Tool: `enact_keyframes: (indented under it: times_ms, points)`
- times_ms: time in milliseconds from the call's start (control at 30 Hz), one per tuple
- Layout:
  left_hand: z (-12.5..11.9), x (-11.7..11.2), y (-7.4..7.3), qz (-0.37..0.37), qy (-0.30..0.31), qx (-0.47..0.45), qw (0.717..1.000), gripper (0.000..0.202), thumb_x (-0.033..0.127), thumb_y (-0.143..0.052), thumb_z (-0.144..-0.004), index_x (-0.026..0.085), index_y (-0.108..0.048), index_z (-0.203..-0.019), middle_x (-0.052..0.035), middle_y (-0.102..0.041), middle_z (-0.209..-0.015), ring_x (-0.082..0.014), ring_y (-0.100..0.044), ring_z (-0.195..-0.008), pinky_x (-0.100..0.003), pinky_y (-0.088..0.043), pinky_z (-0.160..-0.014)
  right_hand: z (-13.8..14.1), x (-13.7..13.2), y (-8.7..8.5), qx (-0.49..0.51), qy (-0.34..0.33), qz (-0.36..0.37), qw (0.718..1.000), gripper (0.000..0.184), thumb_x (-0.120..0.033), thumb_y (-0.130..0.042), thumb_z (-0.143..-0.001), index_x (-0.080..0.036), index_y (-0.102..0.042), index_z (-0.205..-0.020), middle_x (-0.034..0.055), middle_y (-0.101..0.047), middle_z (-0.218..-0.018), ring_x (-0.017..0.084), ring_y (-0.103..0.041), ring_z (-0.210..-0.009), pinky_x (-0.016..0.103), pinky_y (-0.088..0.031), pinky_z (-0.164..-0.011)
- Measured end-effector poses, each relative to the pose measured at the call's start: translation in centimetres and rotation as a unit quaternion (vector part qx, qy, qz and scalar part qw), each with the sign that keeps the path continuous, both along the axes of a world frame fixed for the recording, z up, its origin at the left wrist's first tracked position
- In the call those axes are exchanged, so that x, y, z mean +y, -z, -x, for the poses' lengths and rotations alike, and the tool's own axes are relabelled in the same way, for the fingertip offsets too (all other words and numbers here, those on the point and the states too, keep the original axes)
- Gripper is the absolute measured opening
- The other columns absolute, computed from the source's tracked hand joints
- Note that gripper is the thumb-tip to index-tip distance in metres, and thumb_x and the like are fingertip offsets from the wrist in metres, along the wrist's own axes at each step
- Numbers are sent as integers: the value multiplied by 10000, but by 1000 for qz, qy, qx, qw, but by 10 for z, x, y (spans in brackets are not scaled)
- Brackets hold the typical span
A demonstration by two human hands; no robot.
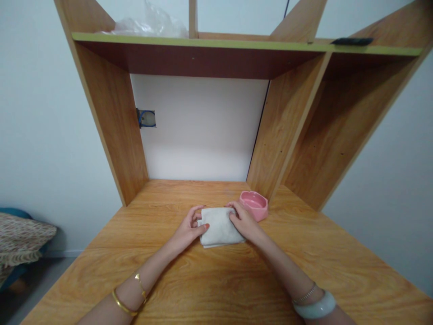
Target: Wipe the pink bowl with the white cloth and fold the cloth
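Note:
A folded white cloth (pixel 220 228) lies on the wooden desk between my two hands. My left hand (pixel 190 229) grips its left edge, with the thumb on top and the other fingers at the side and beneath. At the right edge, my right hand (pixel 244 222) holds the cloth, its thumb on the upper face and its fingers reaching over the far corner. Just beyond my right hand stands a pink angular bowl (pixel 254 205). The undersides of the cloth and some fingertips are hidden.
The wooden desktop (pixel 216 280) meets side panels and an upright divider (pixel 287 131). Overhead runs a shelf (pixel 203 43) bearing a clear plastic bag (pixel 152 22) and a dark flat object (pixel 352 41). An uncovered wall socket box (pixel 147 118) sits at left; a fabric-draped seat (pixel 23 234) stands lower left.

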State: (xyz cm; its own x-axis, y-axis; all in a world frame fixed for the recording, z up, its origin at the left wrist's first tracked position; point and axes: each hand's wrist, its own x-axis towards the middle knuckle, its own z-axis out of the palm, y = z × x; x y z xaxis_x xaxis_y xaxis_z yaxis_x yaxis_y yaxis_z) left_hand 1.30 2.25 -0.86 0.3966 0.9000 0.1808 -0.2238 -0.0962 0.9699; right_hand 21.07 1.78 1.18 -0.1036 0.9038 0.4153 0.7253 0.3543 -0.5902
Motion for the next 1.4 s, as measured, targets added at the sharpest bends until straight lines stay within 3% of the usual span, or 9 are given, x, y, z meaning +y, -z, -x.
enact_keyframes:
  times_ms: [67,200,333,400,533,667,800,1167,1400]
  points:
    - [1,1,0,-9,-31,12,999,599,311,-711,-596,190,-414,-1100,2,-550,-832,-98,-555,-656,-202,-429,-602,2,-2,-3,-15,4,-34,999,217,-169,-396,-729,-178,-477,-931,53,-521,-918,182,-489,-910,307,-370,-800]
    - [2,6,4,-14,-77,22,997,551,304,-671,-636,193,-395,-1099,19,-519,-818,-72,-540,-580,-190,-424,-554,6,-8,-8,-73,-7,-61,995,124,-205,-438,-754,-186,-504,-857,31,-522,-803,172,-512,-784,298,-395,-720]
    - [2,8,12,-35,-78,67,994,484,273,-608,-688,200,-387,-1112,-10,-510,-894,-98,-562,-633,-233,-452,-592,5,-11,-11,-102,-29,-50,993,90,-212,-472,-756,-189,-518,-830,24,-536,-793,161,-514,-752,278,-396,-680]
    - [3,6,12,-97,-98,129,982,450,215,-583,-691,199,-413,-1108,-40,-500,-978,-132,-563,-736,-274,-457,-662,3,-10,-9,-119,-36,-24,992,100,-197,-480,-755,-189,-528,-842,29,-550,-821,163,-520,-771,280,-393,-691]
    - [7,-4,-2,-304,-157,289,894,423,118,-571,-653,230,-506,-1055,-49,-466,-1096,-210,-424,-1046,-359,-336,-885,-2,-7,0,-155,-51,41,986,134,-155,-496,-740,-191,-550,-857,35,-565,-874,173,-521,-850,290,-380,-755]
    - [10,-15,-16,-344,-113,431,827,231,190,-524,-733,273,-584,-940,-16,-546,-1007,-224,-440,-982,-406,-288,-863,-2,-7,0,-152,-41,37,987,184,-171,-497,-750,-182,-546,-926,51,-542,-938,177,-505,-912,287,-372,-784]
    - [10,-18,-18,-332,-74,456,823,211,217,-497,-755,273,-590,-936,-12,-580,-972,-222,-459,-958,-401,-270,-859,0,-10,-6,-191,-42,75,978,209,-158,-488,-753,-185,-548,-952,61,-547,-949,180,-505,-919,277,-362,-773]
    - [14,-13,-17,-346,-126,442,818,209,198,-449,-754,215,-588,-909,-38,-573,-964,-217,-470,-949,-356,-322,-835,-35,-26,-20,-248,63,181,950,212,-20,-458,-628,-158,-589,-721,56,-616,-704,163,-529,-643,228,-296,-515]
    - [13,-12,-15,-346,-119,449,815,198,190,-453,-742,216,-590,-882,-39,-570,-942,-219,-474,-932,-357,-333,-826,-60,-29,-38,-279,134,173,935,221,-67,-409,-691,-167,-606,-704,120,-623,-788,228,-551,-738,301,-313,-601]
